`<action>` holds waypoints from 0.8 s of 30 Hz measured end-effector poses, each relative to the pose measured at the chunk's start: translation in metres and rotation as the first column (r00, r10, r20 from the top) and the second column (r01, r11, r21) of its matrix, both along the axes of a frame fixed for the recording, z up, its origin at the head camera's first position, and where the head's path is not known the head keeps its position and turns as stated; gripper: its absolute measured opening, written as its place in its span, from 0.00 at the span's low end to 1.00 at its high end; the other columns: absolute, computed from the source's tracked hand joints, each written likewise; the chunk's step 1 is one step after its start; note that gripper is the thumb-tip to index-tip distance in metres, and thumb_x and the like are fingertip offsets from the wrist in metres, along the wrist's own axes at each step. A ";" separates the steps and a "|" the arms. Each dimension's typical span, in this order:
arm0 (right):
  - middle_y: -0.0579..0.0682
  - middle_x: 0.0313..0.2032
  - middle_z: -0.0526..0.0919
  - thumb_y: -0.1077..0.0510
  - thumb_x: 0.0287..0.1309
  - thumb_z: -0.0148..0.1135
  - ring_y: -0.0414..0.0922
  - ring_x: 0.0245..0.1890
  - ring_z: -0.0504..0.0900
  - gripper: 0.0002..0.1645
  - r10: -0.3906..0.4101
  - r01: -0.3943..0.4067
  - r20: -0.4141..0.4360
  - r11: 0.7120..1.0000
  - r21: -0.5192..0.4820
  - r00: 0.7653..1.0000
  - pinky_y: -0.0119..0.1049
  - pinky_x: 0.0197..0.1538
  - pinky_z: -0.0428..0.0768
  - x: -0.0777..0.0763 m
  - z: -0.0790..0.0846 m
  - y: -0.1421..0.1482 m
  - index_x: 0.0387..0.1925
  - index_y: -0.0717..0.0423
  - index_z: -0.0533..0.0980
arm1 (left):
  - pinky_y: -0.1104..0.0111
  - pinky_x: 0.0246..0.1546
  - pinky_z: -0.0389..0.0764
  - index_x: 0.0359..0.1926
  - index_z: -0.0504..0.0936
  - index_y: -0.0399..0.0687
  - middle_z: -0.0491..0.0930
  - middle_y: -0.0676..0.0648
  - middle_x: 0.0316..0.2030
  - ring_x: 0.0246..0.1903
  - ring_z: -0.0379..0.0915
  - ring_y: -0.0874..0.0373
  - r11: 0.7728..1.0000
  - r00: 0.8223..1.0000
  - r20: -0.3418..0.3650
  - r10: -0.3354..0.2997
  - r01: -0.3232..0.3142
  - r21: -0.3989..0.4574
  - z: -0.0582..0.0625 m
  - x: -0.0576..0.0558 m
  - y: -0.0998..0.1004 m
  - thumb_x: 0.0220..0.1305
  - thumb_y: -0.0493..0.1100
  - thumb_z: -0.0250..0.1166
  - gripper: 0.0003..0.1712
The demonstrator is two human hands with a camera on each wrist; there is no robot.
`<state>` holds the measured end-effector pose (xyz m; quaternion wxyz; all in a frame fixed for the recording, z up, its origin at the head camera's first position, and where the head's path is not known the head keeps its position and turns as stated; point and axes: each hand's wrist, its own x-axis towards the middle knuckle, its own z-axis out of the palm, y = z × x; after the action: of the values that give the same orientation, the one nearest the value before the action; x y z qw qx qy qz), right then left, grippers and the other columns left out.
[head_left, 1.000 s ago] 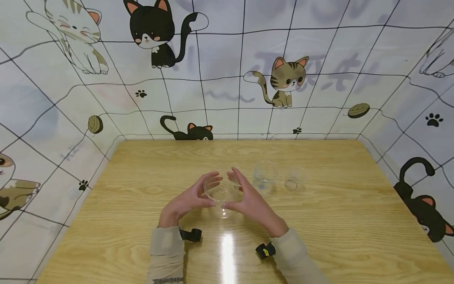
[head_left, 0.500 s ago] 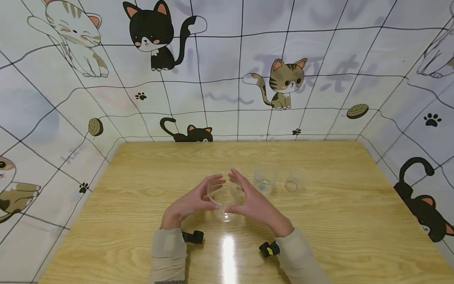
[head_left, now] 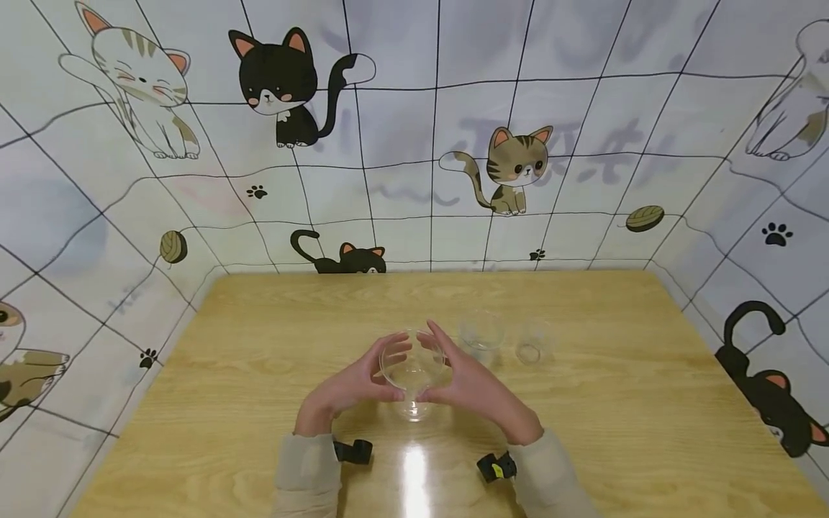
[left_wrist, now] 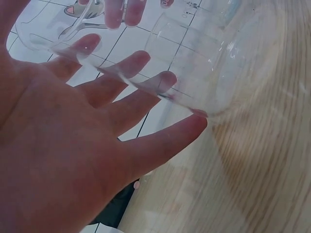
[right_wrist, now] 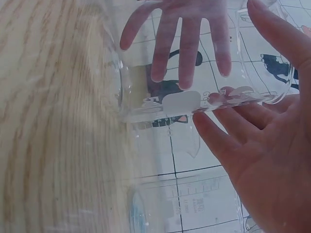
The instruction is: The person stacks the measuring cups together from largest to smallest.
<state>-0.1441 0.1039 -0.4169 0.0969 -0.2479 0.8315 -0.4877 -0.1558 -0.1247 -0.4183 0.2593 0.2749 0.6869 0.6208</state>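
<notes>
A clear glass beaker, wide and upright, is in the middle of the head view with its base at the wooden tabletop; whether it touches the table I cannot tell. My left hand holds its left side, thumb in front and fingers spread round the wall. On the opposite side my right hand holds it in the same way. White print and a blank white patch show on the glass in the right wrist view. Through the wall in the left wrist view, fingertips of the other hand appear.
A second clear beaker stands behind and to the right, its graduation marks visible in the right wrist view. Farther right is a smaller clear glass vessel. The wooden table meets a cat-patterned backdrop at the back and sides.
Both hands and the beaker have shifted slightly right and a little nearer, still together. The head view has tilted up, so everything sits lower. The other two vessels have stayed put.
</notes>
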 end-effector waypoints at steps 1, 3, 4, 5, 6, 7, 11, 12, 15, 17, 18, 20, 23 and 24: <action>0.36 0.63 0.57 0.43 0.38 0.71 0.41 0.61 0.59 0.64 0.002 -0.002 0.001 1.000 0.000 1.000 0.46 0.57 0.63 0.000 0.000 0.000 0.66 0.28 0.36 | 0.54 0.51 0.65 0.67 0.46 0.58 0.45 0.44 0.67 0.64 0.40 0.43 1.000 1.000 -0.005 0.006 -0.006 -0.005 -0.003 -0.001 0.000 0.52 0.38 0.66 0.49; 0.37 0.63 0.57 0.44 0.39 0.71 0.42 0.62 0.58 0.63 0.014 -0.014 0.007 1.000 -0.009 1.000 0.47 0.57 0.63 0.000 -0.001 0.002 0.66 0.29 0.36 | 0.54 0.51 0.65 0.67 0.46 0.59 0.46 0.45 0.66 0.64 0.41 0.44 1.000 1.000 -0.013 0.017 -0.017 -0.014 -0.010 -0.002 0.000 0.51 0.39 0.67 0.49; 0.38 0.64 0.58 0.44 0.39 0.70 0.41 0.62 0.58 0.63 0.021 -0.020 0.012 1.000 -0.012 1.000 0.47 0.57 0.63 0.000 -0.001 0.002 0.66 0.29 0.36 | 0.54 0.51 0.65 0.67 0.46 0.60 0.47 0.46 0.66 0.64 0.42 0.45 1.000 1.000 -0.018 0.019 -0.020 -0.020 -0.013 -0.003 0.001 0.51 0.39 0.67 0.49; 0.39 0.64 0.58 0.44 0.39 0.70 0.41 0.62 0.58 0.63 0.026 -0.026 0.015 1.000 -0.012 1.000 0.47 0.57 0.63 0.000 -0.001 0.003 0.66 0.30 0.36 | 0.55 0.50 0.66 0.66 0.47 0.61 0.47 0.46 0.66 0.64 0.42 0.45 0.999 1.000 -0.019 0.022 -0.023 -0.025 -0.015 -0.003 0.001 0.51 0.40 0.67 0.49; 0.40 0.64 0.58 0.44 0.39 0.70 0.41 0.62 0.57 0.63 0.034 -0.034 0.013 0.999 -0.015 0.999 0.48 0.57 0.62 0.000 -0.001 0.004 0.67 0.30 0.36 | 0.56 0.50 0.66 0.66 0.47 0.63 0.48 0.47 0.66 0.64 0.43 0.46 0.999 0.999 -0.022 0.025 -0.025 -0.031 -0.017 -0.004 0.001 0.51 0.41 0.68 0.49; 0.41 0.64 0.57 0.44 0.39 0.70 0.41 0.62 0.57 0.63 0.038 -0.038 0.014 0.999 -0.015 0.999 0.47 0.57 0.62 0.000 -0.001 0.005 0.67 0.30 0.36 | 0.57 0.50 0.66 0.66 0.47 0.63 0.48 0.46 0.66 0.64 0.43 0.46 0.999 0.999 -0.025 0.025 -0.026 -0.034 -0.018 -0.004 0.002 0.50 0.41 0.68 0.49; 0.39 0.64 0.57 0.42 0.38 0.70 0.40 0.62 0.58 0.63 0.030 -0.030 0.010 1.000 0.005 0.999 0.46 0.57 0.63 0.001 -0.001 0.009 0.66 0.30 0.37 | 0.57 0.49 0.67 0.66 0.47 0.63 0.49 0.45 0.66 0.64 0.44 0.47 0.999 0.999 -0.023 0.025 -0.026 -0.035 -0.020 -0.003 0.006 0.49 0.42 0.69 0.50; 0.39 0.64 0.57 0.42 0.38 0.70 0.41 0.62 0.58 0.63 0.030 -0.030 0.013 1.000 0.007 0.999 0.46 0.57 0.63 0.002 -0.002 0.010 0.66 0.30 0.37 | 0.57 0.49 0.67 0.66 0.47 0.63 0.49 0.45 0.66 0.64 0.44 0.47 0.999 0.999 -0.023 0.025 -0.026 -0.035 -0.020 -0.002 0.006 0.49 0.42 0.69 0.50; 0.37 0.64 0.57 0.40 0.38 0.69 0.41 0.62 0.58 0.62 0.032 -0.032 0.026 0.999 0.022 0.999 0.46 0.57 0.63 0.004 -0.004 0.011 0.66 0.30 0.37 | 0.54 0.50 0.65 0.66 0.48 0.65 0.51 0.45 0.65 0.63 0.46 0.48 0.998 0.999 -0.031 0.030 -0.032 -0.048 -0.021 0.000 0.007 0.49 0.42 0.69 0.49; 0.37 0.64 0.57 0.40 0.38 0.69 0.41 0.62 0.58 0.62 0.038 -0.038 0.031 0.999 0.021 0.999 0.47 0.57 0.63 0.004 -0.006 0.011 0.66 0.30 0.37 | 0.51 0.51 0.63 0.66 0.48 0.66 0.51 0.45 0.65 0.63 0.46 0.48 0.998 0.999 -0.039 0.034 -0.036 -0.052 -0.021 0.001 0.006 0.49 0.42 0.69 0.49; 0.38 0.64 0.57 0.40 0.38 0.68 0.41 0.62 0.58 0.62 0.040 -0.041 0.032 0.999 0.021 0.999 0.47 0.57 0.63 0.004 -0.007 0.011 0.67 0.30 0.37 | 0.49 0.52 0.62 0.65 0.48 0.67 0.51 0.45 0.65 0.63 0.46 0.48 0.998 0.998 -0.045 0.036 -0.039 -0.055 -0.021 0.002 0.006 0.49 0.43 0.69 0.49; 0.40 0.64 0.57 0.40 0.39 0.68 0.41 0.62 0.58 0.62 0.048 -0.048 0.029 0.999 0.020 0.998 0.47 0.57 0.63 0.004 -0.007 0.012 0.67 0.31 0.37 | 0.48 0.53 0.60 0.65 0.48 0.67 0.51 0.45 0.65 0.63 0.46 0.47 0.997 0.998 -0.055 0.038 -0.041 -0.061 -0.021 0.002 0.005 0.49 0.43 0.69 0.49; 0.41 0.64 0.57 0.41 0.40 0.68 0.40 0.62 0.58 0.61 0.049 -0.049 0.033 0.999 0.012 0.998 0.47 0.57 0.63 0.001 -0.003 0.013 0.67 0.31 0.36 | 0.48 0.52 0.60 0.66 0.48 0.65 0.50 0.43 0.65 0.63 0.46 0.45 0.997 0.997 -0.073 0.035 -0.039 -0.063 -0.019 -0.002 0.007 0.49 0.43 0.69 0.49; 0.40 0.64 0.57 0.42 0.40 0.69 0.40 0.62 0.57 0.61 0.048 -0.048 0.032 0.999 0.010 0.998 0.47 0.57 0.63 0.000 -0.001 0.014 0.66 0.31 0.37 | 0.49 0.52 0.61 0.66 0.48 0.65 0.50 0.44 0.65 0.63 0.46 0.46 0.997 0.996 -0.079 0.031 -0.037 -0.069 -0.017 -0.003 0.008 0.49 0.44 0.69 0.49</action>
<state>-0.1440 0.1177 -0.4180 0.1230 -0.2596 0.8263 -0.4845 -0.1592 -0.1169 -0.4354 0.2312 0.2778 0.7225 0.5894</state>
